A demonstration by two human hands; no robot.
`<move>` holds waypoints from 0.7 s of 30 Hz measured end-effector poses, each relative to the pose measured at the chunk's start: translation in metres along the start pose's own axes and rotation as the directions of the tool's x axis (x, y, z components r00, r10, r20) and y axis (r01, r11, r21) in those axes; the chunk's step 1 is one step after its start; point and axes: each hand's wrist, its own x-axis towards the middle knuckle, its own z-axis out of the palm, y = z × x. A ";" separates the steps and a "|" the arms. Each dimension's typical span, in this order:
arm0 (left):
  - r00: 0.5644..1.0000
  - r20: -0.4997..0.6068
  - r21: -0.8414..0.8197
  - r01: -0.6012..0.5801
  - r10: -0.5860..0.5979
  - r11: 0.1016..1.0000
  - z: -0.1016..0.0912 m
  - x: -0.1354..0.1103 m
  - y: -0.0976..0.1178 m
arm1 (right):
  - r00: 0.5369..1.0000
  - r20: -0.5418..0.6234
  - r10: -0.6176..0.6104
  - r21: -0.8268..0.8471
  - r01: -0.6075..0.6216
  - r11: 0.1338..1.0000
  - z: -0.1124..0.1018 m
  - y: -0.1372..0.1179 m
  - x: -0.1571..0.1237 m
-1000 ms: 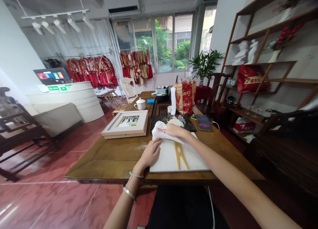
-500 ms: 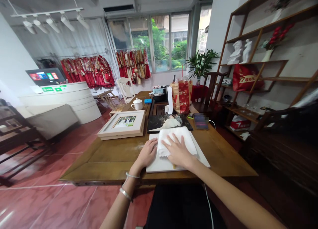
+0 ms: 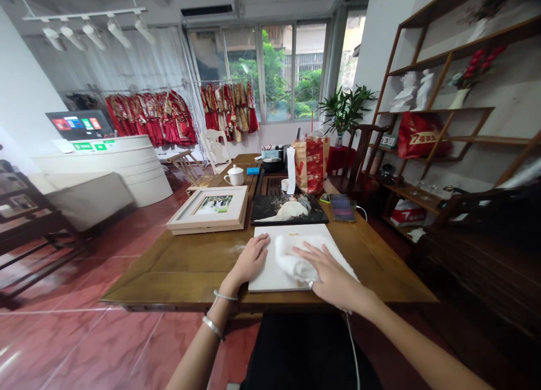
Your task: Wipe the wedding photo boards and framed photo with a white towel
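Note:
A flat white board (image 3: 266, 277) lies at the near edge of the wooden table, with a small yellowish mark toward its far side. My left hand (image 3: 253, 257) rests along the board's left edge, fingers outstretched and holding nothing. On the board's right half, my right hand (image 3: 329, 269) holds a bunched white cloth (image 3: 289, 257) against the surface. Its fingers reach over the top of the cloth; the thumb is partly hidden. A dark picture panel (image 3: 291, 209) with a white-gowned figure lies just beyond the board.
The wooden table (image 3: 190, 271) carries a pale picture frame (image 3: 211, 209) at left, a white lidded cup (image 3: 235, 176) and a paper bag (image 3: 311, 164) farther back. A phone (image 3: 342, 208) with a cable lies at right. Wooden shelves (image 3: 448, 139) stand beyond the table's right side.
My right hand has moved toward me and to the right with the cloth, which is now bunched rather than spread. The yellowish mark near the board's far side now shows. My left hand stays put.

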 end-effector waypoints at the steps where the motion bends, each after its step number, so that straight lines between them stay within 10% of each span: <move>1: 1.000 0.001 0.002 -0.003 0.003 1.000 0.000 0.000 0.000 | 1.000 0.004 0.027 -0.022 -0.027 0.999 -0.001 0.008 0.011; 10: 1.000 0.008 0.017 -0.004 0.004 1.000 -0.003 -0.001 0.003 | 0.991 0.015 0.130 -0.203 -0.124 0.971 -0.003 0.026 0.074; 21: 1.000 -0.008 -0.001 -0.007 0.007 1.000 -0.001 0.000 0.003 | 0.982 0.121 -0.142 -0.067 0.151 0.986 -0.001 -0.010 -0.039</move>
